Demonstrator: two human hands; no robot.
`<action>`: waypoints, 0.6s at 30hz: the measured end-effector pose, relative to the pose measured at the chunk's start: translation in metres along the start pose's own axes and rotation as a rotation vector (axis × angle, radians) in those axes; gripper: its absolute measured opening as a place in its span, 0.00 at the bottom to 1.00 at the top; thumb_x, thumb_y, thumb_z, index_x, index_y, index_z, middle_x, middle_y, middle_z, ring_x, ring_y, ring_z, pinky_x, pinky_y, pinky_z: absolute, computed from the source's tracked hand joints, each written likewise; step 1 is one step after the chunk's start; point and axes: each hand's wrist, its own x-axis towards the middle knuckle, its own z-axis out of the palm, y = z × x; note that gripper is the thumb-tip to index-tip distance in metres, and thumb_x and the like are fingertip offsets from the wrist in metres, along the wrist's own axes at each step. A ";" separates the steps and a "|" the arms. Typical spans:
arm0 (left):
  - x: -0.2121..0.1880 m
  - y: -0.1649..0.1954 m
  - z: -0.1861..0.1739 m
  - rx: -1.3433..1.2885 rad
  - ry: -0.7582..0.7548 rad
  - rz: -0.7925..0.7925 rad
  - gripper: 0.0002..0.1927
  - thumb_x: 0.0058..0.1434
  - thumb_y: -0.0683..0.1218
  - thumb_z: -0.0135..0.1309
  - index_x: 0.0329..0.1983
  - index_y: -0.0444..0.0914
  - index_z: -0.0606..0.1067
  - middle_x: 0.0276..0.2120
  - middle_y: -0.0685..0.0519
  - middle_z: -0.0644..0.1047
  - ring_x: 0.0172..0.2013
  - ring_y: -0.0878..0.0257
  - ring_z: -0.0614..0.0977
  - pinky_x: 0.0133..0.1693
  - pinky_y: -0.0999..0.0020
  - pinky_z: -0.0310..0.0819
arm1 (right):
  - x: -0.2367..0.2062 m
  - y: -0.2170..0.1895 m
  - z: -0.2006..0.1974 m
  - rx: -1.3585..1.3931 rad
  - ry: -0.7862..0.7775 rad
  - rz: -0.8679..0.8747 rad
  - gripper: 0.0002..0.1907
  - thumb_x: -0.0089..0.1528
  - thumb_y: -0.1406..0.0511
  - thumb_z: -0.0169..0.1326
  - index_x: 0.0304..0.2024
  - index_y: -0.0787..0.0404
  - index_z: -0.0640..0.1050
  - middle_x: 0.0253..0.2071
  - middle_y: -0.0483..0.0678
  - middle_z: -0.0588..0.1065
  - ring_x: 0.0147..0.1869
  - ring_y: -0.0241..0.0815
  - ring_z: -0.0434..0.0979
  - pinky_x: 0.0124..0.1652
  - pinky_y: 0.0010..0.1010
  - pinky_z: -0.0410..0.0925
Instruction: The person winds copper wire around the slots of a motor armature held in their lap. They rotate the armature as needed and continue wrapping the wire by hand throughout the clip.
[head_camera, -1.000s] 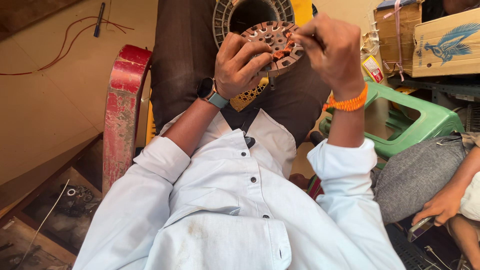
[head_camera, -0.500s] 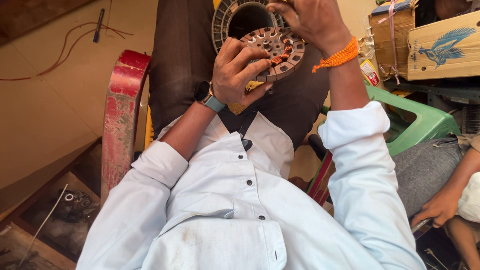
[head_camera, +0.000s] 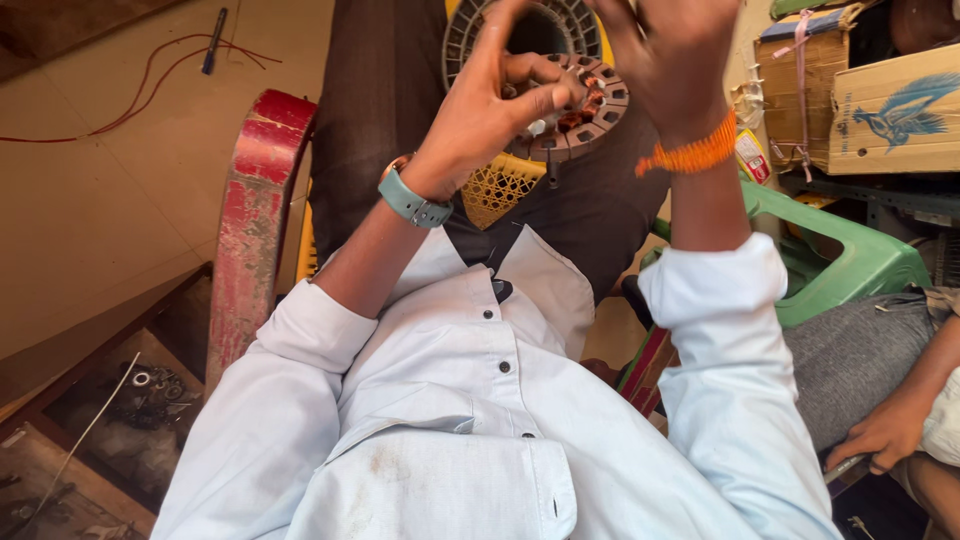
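The left hand grips a round slotted metal motor core by its edge, held up above the lap. The right hand hangs just beside the core, fingers loosely curled, holding nothing I can see; an orange wristband circles its wrist.

Tan floor with red wire, black tool.

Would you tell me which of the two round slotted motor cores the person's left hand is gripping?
The left hand grips the smaller brown stator core with copper windings, held up near the right hand. The larger grey ring core behind rests on the lap untouched.
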 end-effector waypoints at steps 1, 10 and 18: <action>0.001 -0.001 -0.004 0.011 -0.055 0.012 0.32 0.71 0.39 0.61 0.72 0.40 0.58 0.58 0.50 0.72 0.49 0.66 0.83 0.50 0.68 0.84 | -0.007 -0.008 -0.006 0.041 0.023 0.056 0.07 0.73 0.67 0.67 0.41 0.61 0.80 0.30 0.48 0.74 0.31 0.46 0.71 0.34 0.35 0.62; 0.005 -0.016 -0.027 0.616 -0.166 0.401 0.33 0.71 0.35 0.61 0.73 0.40 0.58 0.55 0.60 0.79 0.63 0.57 0.77 0.64 0.58 0.71 | -0.084 -0.115 -0.011 0.377 0.217 0.900 0.08 0.69 0.65 0.64 0.38 0.62 0.79 0.30 0.39 0.74 0.27 0.24 0.58 0.28 0.21 0.52; 0.016 0.017 -0.026 0.823 -0.267 0.367 0.23 0.70 0.44 0.65 0.63 0.41 0.68 0.45 0.61 0.84 0.51 0.54 0.72 0.57 0.57 0.65 | -0.104 -0.147 0.013 0.621 0.211 1.046 0.08 0.67 0.70 0.60 0.34 0.67 0.76 0.22 0.35 0.64 0.26 0.23 0.55 0.27 0.21 0.50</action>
